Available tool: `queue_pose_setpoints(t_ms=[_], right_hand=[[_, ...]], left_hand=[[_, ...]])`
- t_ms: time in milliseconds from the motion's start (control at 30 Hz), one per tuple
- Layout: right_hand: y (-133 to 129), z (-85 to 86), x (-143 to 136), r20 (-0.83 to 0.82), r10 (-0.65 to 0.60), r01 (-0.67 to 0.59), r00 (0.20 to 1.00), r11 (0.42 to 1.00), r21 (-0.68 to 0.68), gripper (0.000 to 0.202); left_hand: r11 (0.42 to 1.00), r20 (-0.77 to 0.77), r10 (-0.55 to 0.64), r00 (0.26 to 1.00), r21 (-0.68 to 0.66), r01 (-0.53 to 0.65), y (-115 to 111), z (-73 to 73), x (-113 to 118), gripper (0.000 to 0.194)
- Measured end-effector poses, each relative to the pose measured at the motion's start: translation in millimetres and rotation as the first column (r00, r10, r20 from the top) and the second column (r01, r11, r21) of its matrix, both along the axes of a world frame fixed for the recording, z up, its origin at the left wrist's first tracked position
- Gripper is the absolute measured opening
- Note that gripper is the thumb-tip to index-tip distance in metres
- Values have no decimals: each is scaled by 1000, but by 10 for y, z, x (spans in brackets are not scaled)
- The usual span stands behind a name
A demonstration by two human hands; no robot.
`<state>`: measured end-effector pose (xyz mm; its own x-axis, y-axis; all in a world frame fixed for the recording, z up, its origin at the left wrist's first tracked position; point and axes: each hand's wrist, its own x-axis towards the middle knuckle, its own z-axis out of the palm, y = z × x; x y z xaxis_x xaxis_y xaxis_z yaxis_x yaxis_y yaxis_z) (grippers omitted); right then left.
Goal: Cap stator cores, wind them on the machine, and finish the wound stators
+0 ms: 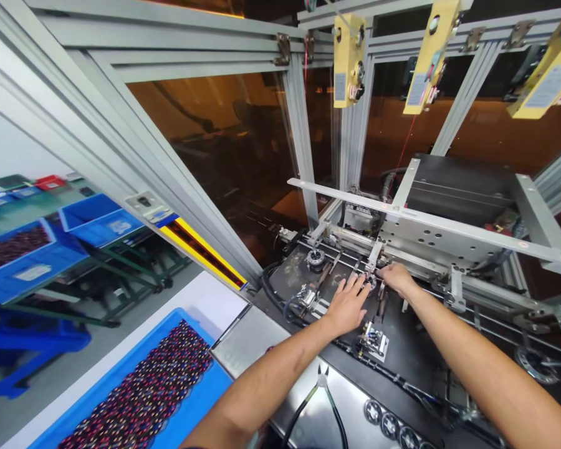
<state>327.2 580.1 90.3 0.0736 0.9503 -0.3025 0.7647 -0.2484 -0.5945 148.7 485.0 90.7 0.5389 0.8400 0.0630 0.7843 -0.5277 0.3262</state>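
Observation:
My left hand [350, 304] reaches over the machine's black plate [292, 277], its fingers spread at a round metal fixture [371, 280]. My right hand [396, 279] is just to the right, fingers closed together by the same fixture; whatever they hold is too small to make out. A similar round fixture [315, 259] sits further left on the plate. Pliers [322, 380] with dark handles lie on the metal ledge [252, 337] below my left hand. Several round parts [389, 425] stand in a row on that ledge.
A metal bar [402, 213] crosses behind my hands. Yellow units [349, 62] hang above. At the left are an aluminium frame post [121, 149], a blue tray [180, 315] filled with dark, colour-dotted parts, and blue bins [98, 218] on a green bench.

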Motion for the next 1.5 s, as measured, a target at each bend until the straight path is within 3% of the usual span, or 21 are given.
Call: queue_pose_setpoints(t_ms=[200,333,433,533,633,700,767,867,1000,1133,1200,1300,1400,1500], right_hand=[[-200,-23,-2,-145,-78,50,986,981,-188,27],[-185,5,-106,-192,-86,50,978,982,-184,27],[-287,251,-192,-208,-22,5,978,997,-83,26],[-651,679,-31,-229,111,-95,967,992,80,26],[-1143,1067,545,-242,204,-151,948,964,219,34],[-1397,1154,1053,-217,143,-80,966,958,274,43],[-1540,1050,1495,-153,58,-8,987,950,311,51],[-1586,650,1812,-41,71,-52,997,934,352,37],[-1537,181,1697,60,255,-256,965,872,418,24],[-1489,37,1562,133,340,-363,931,828,428,18],[-1457,19,1575,155,329,-364,931,836,411,16],[-1379,-1,1654,173,254,-300,952,893,337,20],[-1238,-14,1739,175,173,-203,969,964,172,24],[-1023,-18,1765,155,149,-142,977,988,-53,26]], left_hand=[[999,-29,-13,999,-50,12,2,23,-17,78],[998,-61,-11,998,-61,7,-10,26,-7,85],[998,-95,-7,995,-56,1,-25,47,7,86],[999,-121,-6,993,-53,0,-32,66,10,87],[998,-134,-14,991,-66,5,-19,92,10,89],[997,-131,-16,991,-76,6,-2,143,19,85],[997,-114,-13,993,-73,5,3,243,44,73],[1000,-59,11,998,-25,-12,-68,484,133,52],[998,18,6,1000,58,-7,-350,846,347,41],[996,32,-74,997,58,72,-645,1010,622,40],[994,12,-110,994,24,110,-720,963,778,41],[989,-35,-137,990,-53,135,-742,747,1039,47],[987,-68,-130,989,-108,122,-712,468,1294,61],[986,-88,-116,989,-131,104,-681,263,1473,72]])
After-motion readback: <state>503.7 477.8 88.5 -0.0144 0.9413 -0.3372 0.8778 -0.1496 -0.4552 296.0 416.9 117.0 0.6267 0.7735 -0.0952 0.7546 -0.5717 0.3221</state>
